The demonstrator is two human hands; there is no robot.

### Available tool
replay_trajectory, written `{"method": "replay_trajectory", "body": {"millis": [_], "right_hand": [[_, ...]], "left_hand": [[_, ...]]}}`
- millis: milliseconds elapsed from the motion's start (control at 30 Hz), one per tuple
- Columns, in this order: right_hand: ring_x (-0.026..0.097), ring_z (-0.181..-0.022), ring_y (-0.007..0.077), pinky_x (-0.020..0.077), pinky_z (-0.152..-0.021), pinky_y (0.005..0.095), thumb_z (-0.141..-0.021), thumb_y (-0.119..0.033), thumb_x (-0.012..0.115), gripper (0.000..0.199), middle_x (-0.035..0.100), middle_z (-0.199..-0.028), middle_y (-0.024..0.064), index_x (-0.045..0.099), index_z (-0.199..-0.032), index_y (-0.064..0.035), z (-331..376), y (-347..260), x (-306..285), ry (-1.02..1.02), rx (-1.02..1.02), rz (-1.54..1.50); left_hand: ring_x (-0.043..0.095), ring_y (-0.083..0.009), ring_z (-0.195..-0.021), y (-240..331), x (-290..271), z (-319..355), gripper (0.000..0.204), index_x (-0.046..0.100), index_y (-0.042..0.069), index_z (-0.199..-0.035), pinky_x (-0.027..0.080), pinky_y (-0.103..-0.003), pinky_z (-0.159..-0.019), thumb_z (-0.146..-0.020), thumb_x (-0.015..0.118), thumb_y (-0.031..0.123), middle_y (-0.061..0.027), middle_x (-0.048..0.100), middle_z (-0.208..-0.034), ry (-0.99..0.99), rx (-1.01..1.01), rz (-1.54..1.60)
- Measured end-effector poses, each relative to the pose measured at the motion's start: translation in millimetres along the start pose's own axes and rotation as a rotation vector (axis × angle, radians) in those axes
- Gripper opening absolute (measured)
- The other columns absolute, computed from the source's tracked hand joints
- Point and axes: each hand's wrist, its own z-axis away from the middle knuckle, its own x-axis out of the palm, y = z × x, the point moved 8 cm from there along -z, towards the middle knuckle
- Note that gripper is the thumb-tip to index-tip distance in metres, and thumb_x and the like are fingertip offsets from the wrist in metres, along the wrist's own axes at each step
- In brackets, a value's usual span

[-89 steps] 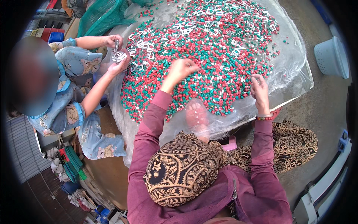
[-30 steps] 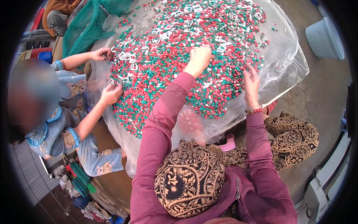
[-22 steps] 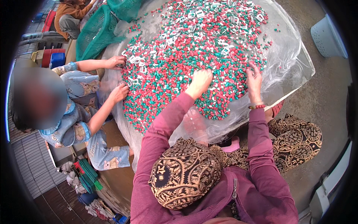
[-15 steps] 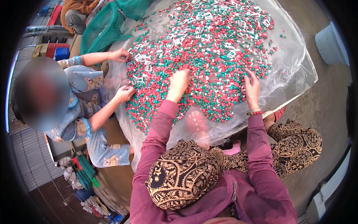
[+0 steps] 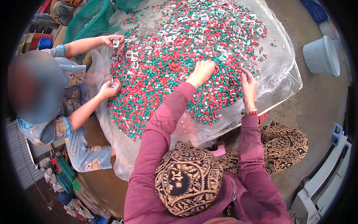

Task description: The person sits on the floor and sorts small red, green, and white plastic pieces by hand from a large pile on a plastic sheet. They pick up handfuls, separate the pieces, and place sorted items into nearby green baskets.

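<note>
1. The left hand (image 5: 201,72) has slid back across the pile (image 5: 186,63), fingers curled down into the red and green pieces; whether they pinch one, I cannot tell.
2. The right hand (image 5: 248,84) has barely shifted, fingers loosely spread on the pieces just beside the pile's near edge.
3. Past the left fingers, white clips (image 5: 167,37) lie scattered; sorting goes on.
4. Far left, another person's hands (image 5: 110,89) pick too.

Open heap of red and green caps (image 5: 175,74) ahead; co-worker's arms (image 5: 89,106) crowding its left edge.
</note>
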Motion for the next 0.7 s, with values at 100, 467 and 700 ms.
{"method": "replay_trajectory", "body": {"millis": [100,467,700], "right_hand": [[0.065,-0.079,0.0192,0.0486,-0.07,0.0314,-0.088,-0.018,0.053,0.028,0.068,-0.091,0.0138,0.063,-0.11,-0.0033,-43,17,-4,0.023,-0.187,0.161],[0.062,-0.083,0.0359,0.0475,-0.069,0.0485,-0.08,-0.029,0.062,0.027,0.063,-0.085,0.0174,0.056,-0.089,-0.0047,-30,15,109,-0.458,-0.179,0.678],[0.062,-0.064,0.0239,0.0463,-0.058,0.0355,-0.074,-0.02,0.068,0.02,0.061,-0.064,0.012,0.063,-0.081,-0.0018,21,11,95,-0.437,-0.091,0.383]], "left_hand": [[0.063,-0.0332,-0.07,25,-19,28,0.02,0.058,0.002,-0.082,0.049,-0.044,-0.059,-0.084,0.059,0.022,-0.0154,0.062,-0.078,-0.049,0.116,0.022],[0.029,-0.005,-0.049,-71,-82,146,0.007,0.041,0.009,-0.076,0.024,-0.018,-0.041,-0.081,0.044,0.013,0.0025,0.037,-0.063,0.048,-0.638,1.919],[0.033,-0.0032,-0.05,-20,-70,77,0.022,0.057,0.0,-0.091,0.024,-0.019,-0.04,-0.078,0.051,0.017,0.0,0.045,-0.065,-0.323,-0.369,1.785]]}}
